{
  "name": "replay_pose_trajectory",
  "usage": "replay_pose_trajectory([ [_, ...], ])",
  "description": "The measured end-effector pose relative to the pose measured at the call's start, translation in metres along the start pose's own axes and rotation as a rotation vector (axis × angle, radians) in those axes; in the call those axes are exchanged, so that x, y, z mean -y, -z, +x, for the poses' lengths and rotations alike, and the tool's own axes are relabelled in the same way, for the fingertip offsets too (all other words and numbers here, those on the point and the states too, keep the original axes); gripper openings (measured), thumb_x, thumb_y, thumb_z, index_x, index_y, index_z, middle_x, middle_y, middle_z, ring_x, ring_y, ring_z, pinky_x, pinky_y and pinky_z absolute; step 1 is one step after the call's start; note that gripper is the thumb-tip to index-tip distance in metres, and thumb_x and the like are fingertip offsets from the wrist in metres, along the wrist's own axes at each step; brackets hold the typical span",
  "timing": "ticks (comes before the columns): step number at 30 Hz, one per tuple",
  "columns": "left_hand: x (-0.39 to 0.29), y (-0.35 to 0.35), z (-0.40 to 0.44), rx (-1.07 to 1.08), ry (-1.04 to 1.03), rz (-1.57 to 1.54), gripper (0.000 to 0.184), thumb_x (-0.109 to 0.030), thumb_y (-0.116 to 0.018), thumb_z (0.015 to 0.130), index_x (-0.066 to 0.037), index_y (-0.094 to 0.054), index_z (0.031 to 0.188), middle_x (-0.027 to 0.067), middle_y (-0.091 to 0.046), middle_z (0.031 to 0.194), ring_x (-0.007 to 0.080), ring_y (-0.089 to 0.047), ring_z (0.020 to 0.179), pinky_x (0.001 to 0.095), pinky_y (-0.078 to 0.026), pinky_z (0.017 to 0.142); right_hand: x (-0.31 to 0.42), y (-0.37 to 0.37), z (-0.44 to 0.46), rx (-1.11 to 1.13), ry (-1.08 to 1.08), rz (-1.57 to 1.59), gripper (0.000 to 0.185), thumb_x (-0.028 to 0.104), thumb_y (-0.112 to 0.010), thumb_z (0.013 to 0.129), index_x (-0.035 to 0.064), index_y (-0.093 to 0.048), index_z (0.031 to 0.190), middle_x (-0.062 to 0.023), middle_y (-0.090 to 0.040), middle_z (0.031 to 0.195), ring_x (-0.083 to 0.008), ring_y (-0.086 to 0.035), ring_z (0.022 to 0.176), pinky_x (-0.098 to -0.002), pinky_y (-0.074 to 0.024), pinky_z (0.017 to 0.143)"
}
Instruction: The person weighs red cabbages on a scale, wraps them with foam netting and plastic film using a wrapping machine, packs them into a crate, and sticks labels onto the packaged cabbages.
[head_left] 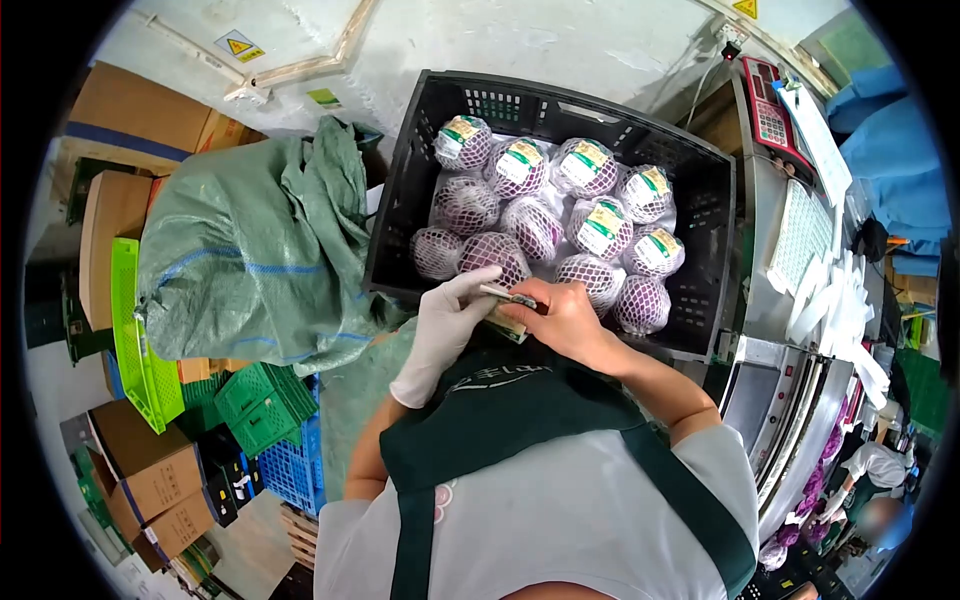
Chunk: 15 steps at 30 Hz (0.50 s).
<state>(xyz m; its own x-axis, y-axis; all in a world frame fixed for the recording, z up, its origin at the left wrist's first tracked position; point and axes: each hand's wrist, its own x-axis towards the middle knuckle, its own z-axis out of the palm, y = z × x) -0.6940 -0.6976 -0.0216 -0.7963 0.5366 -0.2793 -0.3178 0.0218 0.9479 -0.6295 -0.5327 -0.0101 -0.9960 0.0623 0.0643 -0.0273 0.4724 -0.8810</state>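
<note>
My left hand (443, 328), in a white glove, pinches a small stack of printed labels (508, 325) in front of my apron. The bare right hand (568, 318) grips the same labels from the other side, thumb and fingers pressed together. Just beyond both hands is a black plastic crate (392, 225) with several red cabbages (467, 205) in white foam nets. Those in the back and to the right carry a green, yellow and white label (520, 160); several nearer ones show none. My fingers partly hide the labels' faces.
A green woven sack (250, 250) bulges left of the crate. Farther left are cardboard boxes (165, 490) and green baskets (262, 405). On the right stand a steel machine (765, 400) and a red scale (775, 115). Another person (880, 470) is at the far right.
</note>
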Motion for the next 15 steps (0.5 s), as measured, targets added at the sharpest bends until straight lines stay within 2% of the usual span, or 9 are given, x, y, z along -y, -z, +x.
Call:
replay_pose_trajectory([
  [2, 0.013, 0.004, -0.004, -0.15, -0.097, 0.209, 0.021, 0.002, -0.062, 0.079, 0.001, -0.062, 0.099, 0.0031, -0.064, 0.082, 0.0062, -0.058, 0.073, 0.0203, -0.047, 0.066, 0.001, -0.004, 0.003, -0.058, 0.059, 0.008, 0.015, 0.014, -0.07, 0.075, 0.0016, -0.066, 0.082, -0.0121, -0.058, 0.058, -0.0125, -0.055, 0.047, -0.0263, -0.041, 0.043],
  [3, 0.013, 0.012, -0.004, -0.182, 0.021, 0.274, 0.024, -0.007, -0.07, 0.075, 0.001, -0.061, 0.095, 0.0026, -0.064, 0.078, 0.0068, -0.059, 0.07, 0.021, -0.048, 0.064, 0.003, 0.0, 0.007, -0.032, 0.045, 0.015, 0.015, 0.015, -0.07, 0.076, 0.0017, -0.065, 0.08, -0.0114, -0.058, 0.058, -0.0117, -0.053, 0.046, -0.0255, -0.0401, 0.043],
  [5, 0.001, 0.012, -0.006, -0.129, 0.052, 0.299, 0.03, -0.011, -0.073, 0.072, 0.002, -0.061, 0.097, 0.0036, -0.065, 0.08, 0.0073, -0.059, 0.072, 0.0219, -0.048, 0.067, -0.006, 0.008, 0.018, 0.011, 0.058, -0.017, 0.013, 0.016, -0.068, 0.078, 0.0029, -0.066, 0.076, -0.0079, -0.057, 0.057, -0.0082, -0.048, 0.046, -0.0234, -0.0382, 0.043],
  [6, -0.008, 0.011, -0.008, -0.07, 0.085, 0.325, 0.037, -0.014, -0.076, 0.069, 0.002, -0.06, 0.098, 0.0046, -0.065, 0.081, 0.0079, -0.06, 0.075, 0.0228, -0.048, 0.069, -0.007, 0.015, 0.029, -0.073, -0.018, 0.035, 0.014, 0.017, -0.067, 0.079, 0.0041, -0.066, 0.075, -0.0037, -0.058, 0.057, -0.006, -0.048, 0.048, -0.0232, -0.0386, 0.043],
  [7, -0.017, 0.003, -0.011, -0.047, -0.011, 0.371, 0.043, -0.015, -0.076, 0.068, 0.002, -0.059, 0.103, 0.0068, -0.065, 0.087, 0.0088, -0.06, 0.082, 0.0244, -0.048, 0.074, -0.032, 0.017, 0.044, -0.141, -0.135, 0.033, 0.015, 0.019, -0.067, 0.08, 0.0049, -0.067, 0.075, -0.0009, -0.059, 0.058, -0.0054, -0.048, 0.048, -0.0229, -0.0388, 0.044],
  [9, -0.01, 0.009, -0.016, 0.084, 0.096, 0.312, 0.042, -0.012, -0.069, 0.074, 0.002, -0.055, 0.111, 0.0068, -0.064, 0.094, 0.0087, -0.059, 0.085, 0.0244, -0.047, 0.076, -0.054, 0.041, 0.082, -0.258, -0.369, 0.008, 0.023, 0.025, -0.068, 0.08, 0.0024, -0.066, 0.083, -0.0026, -0.062, 0.061, -0.0047, -0.051, 0.048, -0.0217, -0.0392, 0.044],
  [10, -0.006, 0.015, -0.018, 0.136, 0.196, 0.258, 0.042, -0.012, -0.068, 0.076, 0.002, -0.054, 0.113, 0.0065, -0.064, 0.094, 0.0086, -0.059, 0.085, 0.024, -0.047, 0.076, -0.08, 0.044, 0.095, -0.306, -0.342, -0.003, 0.039, 0.035, -0.073, 0.072, -0.0003, -0.066, 0.086, -0.0141, -0.064, 0.065, -0.0182, -0.062, 0.057, -0.0301, -0.047, 0.055],
  [14, 0.001, 0.037, -0.024, 0.094, 0.24, 0.107, 0.036, -0.009, -0.062, 0.081, 0.003, -0.053, 0.113, 0.0059, -0.064, 0.095, 0.0092, -0.059, 0.086, 0.0239, -0.046, 0.077, -0.159, 0.024, 0.108, 0.047, -0.437, -0.358, 0.066, 0.053, -0.073, 0.062, 0.0014, -0.061, 0.102, -0.0201, -0.064, 0.09, -0.0297, -0.063, 0.087, -0.038, -0.0476, 0.077],
  [15, 0.001, 0.045, -0.026, 0.059, 0.22, 0.053, 0.033, -0.008, -0.059, 0.083, 0.004, -0.053, 0.113, 0.0061, -0.063, 0.096, 0.0096, -0.059, 0.086, 0.024, -0.046, 0.077, -0.165, 0.02, 0.107, 0.225, -0.525, -0.616, 0.072, 0.056, -0.071, 0.063, 0.005, -0.056, 0.112, -0.0199, -0.062, 0.1, -0.0327, -0.06, 0.095, -0.04, -0.0462, 0.083],
])
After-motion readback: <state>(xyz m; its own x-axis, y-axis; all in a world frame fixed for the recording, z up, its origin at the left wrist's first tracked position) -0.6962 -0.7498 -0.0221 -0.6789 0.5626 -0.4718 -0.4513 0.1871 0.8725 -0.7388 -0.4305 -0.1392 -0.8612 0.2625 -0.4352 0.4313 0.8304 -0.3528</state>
